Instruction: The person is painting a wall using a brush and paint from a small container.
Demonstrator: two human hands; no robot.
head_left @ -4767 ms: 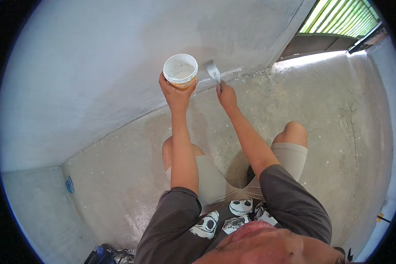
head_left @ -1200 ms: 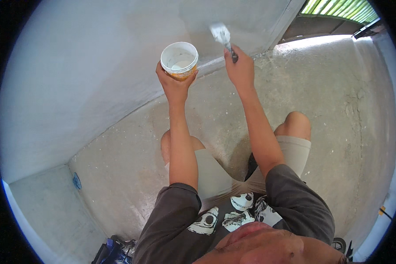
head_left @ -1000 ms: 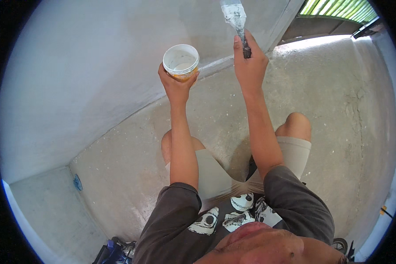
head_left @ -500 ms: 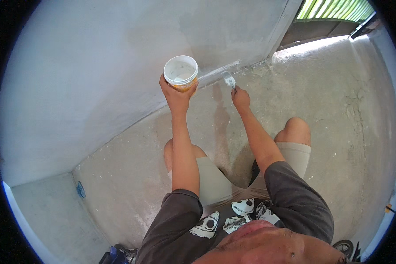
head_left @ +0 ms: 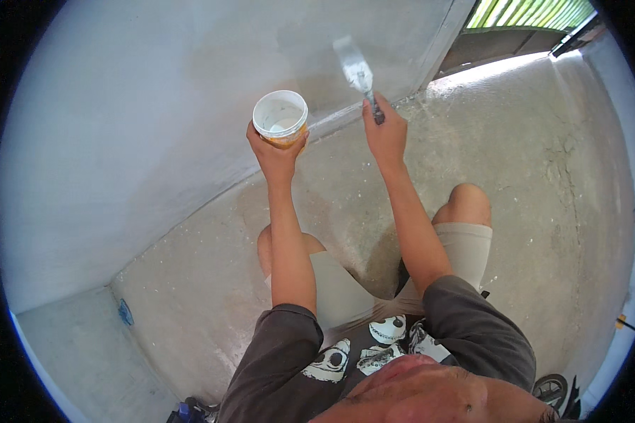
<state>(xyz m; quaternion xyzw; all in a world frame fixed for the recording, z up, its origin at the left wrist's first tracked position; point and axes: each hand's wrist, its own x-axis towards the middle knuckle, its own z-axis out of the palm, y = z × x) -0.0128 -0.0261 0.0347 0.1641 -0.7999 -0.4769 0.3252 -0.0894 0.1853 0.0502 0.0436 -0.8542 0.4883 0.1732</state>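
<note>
My left hand (head_left: 275, 158) was curled around the near side of a white-and-orange tub (head_left: 280, 117), its mouth open upward, white material inside. My right hand (head_left: 388, 136) was closed on the handle of a flat brush (head_left: 358, 74), right of the tub, its whitened head toward the wall (head_left: 155, 106); I couldn't tell whether they touched.

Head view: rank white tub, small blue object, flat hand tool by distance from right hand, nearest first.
From the right hand:
1. Flat hand tool: in its grip, head pointing up the picture.
2. White tub: just to the left, held by the left hand.
3. Small blue object: far left, lower in the picture.
</note>
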